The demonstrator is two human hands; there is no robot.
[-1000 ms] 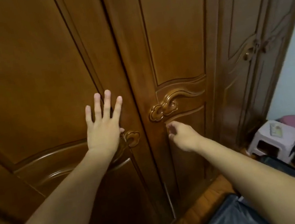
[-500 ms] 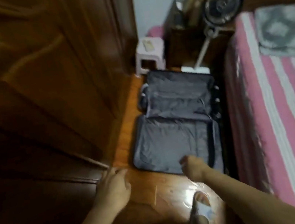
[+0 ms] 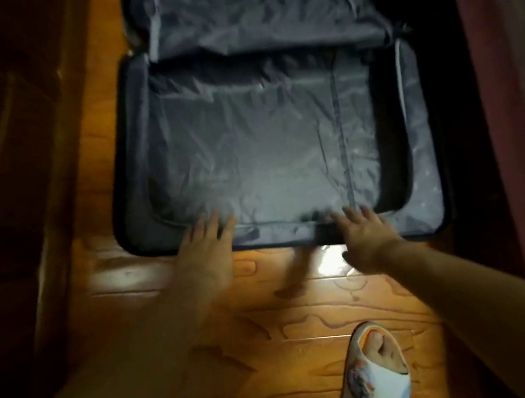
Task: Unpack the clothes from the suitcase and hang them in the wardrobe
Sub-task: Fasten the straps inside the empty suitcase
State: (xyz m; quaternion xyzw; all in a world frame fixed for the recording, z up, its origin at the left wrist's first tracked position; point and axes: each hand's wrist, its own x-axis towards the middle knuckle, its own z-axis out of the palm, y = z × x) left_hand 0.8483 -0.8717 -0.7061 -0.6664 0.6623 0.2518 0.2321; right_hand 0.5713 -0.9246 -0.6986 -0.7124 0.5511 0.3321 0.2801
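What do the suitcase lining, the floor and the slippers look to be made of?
Suitcase lining: thin grey synthetic fabric, going by its crinkles and soft sheen. Floor: glossy varnished wood boards, with visible grain and glare. Slippers: pale moulded foam or rubber, probably; too blurred to be sure.

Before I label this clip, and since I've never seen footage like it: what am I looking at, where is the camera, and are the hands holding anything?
There is no machine here. A person wears one wide-angle camera on the head, which looks down over their own arms, so there is a single view. The left hand and the right hand reach forward with fingers spread, over the near edge of an open dark grey fabric-lined suitcase. Neither has a grip on anything, though motion blur hides whether the fingertips touch the lining. The suitcase lies flat on a glossy orange-brown wooden floor. The lining is smooth and crinkled, and no clothes show on top of it. At the bottom are the person's feet in pale slippers. Dark brown wooden wardrobe panelling runs down the left.
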